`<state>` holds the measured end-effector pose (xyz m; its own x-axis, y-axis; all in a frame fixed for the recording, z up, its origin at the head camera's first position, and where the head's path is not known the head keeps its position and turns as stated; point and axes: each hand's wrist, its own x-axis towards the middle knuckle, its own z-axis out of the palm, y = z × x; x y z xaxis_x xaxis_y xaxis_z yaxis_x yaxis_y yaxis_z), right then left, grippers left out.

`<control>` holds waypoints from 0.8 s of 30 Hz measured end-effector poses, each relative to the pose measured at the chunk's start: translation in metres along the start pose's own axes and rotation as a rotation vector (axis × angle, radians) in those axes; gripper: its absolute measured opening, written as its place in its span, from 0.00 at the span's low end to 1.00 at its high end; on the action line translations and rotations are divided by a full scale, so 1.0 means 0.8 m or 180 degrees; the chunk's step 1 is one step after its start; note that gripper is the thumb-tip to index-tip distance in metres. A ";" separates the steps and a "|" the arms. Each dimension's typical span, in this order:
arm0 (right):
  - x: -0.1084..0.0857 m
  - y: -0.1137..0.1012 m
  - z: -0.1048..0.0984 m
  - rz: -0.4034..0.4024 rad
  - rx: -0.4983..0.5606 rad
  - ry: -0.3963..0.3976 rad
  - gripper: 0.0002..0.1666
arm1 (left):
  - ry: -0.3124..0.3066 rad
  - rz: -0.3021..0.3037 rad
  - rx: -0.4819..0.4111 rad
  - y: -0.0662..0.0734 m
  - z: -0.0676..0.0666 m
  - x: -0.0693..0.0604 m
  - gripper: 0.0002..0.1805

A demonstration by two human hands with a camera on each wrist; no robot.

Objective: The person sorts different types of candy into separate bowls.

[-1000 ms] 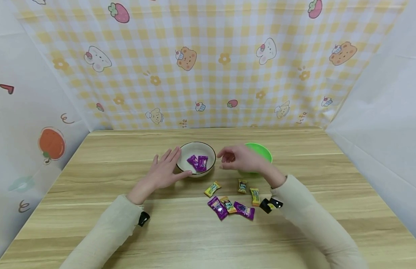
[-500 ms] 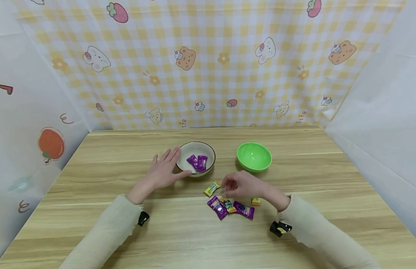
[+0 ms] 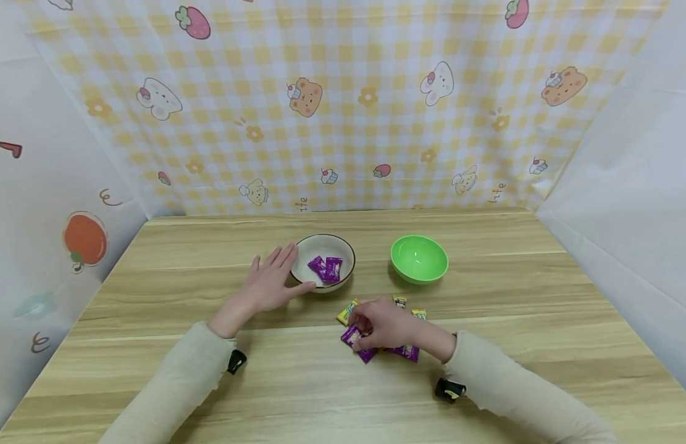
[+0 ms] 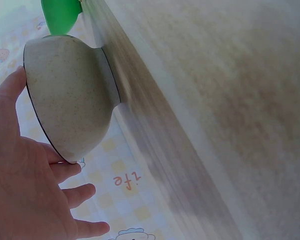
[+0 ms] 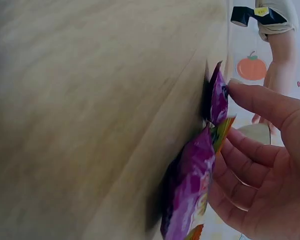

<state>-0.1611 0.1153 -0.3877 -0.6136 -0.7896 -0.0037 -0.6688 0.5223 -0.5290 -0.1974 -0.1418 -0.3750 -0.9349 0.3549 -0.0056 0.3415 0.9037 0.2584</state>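
Observation:
In the head view, my left hand (image 3: 265,287) rests against the left side of a white bowl (image 3: 343,245), fingers spread; the left wrist view shows the thumb and a finger touching the bowl (image 4: 70,95). Two purple candies (image 3: 333,269) lie inside. My right hand (image 3: 389,325) is low over the wrapped candies, fingers bent and spread apart. Its thumb tip touches or nearly touches a purple candy (image 3: 351,336) on the table, seen in the right wrist view as the farther purple packet (image 5: 219,97). An orange-ended packet (image 5: 222,132) is close to the fingertips of my right hand (image 5: 269,165).
A green bowl (image 3: 419,259) stands right of the white one. Around the right hand lie yellow candies (image 3: 346,314) (image 3: 418,314), a dark-labelled one (image 3: 399,301) and another purple candy (image 3: 408,352). A checked cloth (image 3: 343,142) hangs behind the table.
My right hand has moved from beside the green bowl down towards the body and left to the purple candy, uncovering the green bowl. The left hand has stayed at the white bowl.

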 end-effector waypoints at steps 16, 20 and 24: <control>0.001 -0.007 0.008 -0.0352 -0.0238 -0.0106 0.16 | 0.0008 -0.0008 -0.0055 0.001 0.000 -0.001 0.52; 0.001 -0.002 0.009 -0.0256 -0.0054 -0.0072 0.13 | 0.0008 -0.0006 -0.0060 0.001 0.000 -0.001 0.52; 0.003 0.005 0.003 -0.0094 0.0390 -0.0029 0.11 | 0.0006 0.0002 -0.0062 0.001 0.000 -0.001 0.52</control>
<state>-0.1641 0.1151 -0.3916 -0.5903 -0.8072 0.0059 -0.6299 0.4560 -0.6288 -0.1965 -0.1415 -0.3748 -0.9348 0.3551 -0.0036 0.3403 0.8985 0.2773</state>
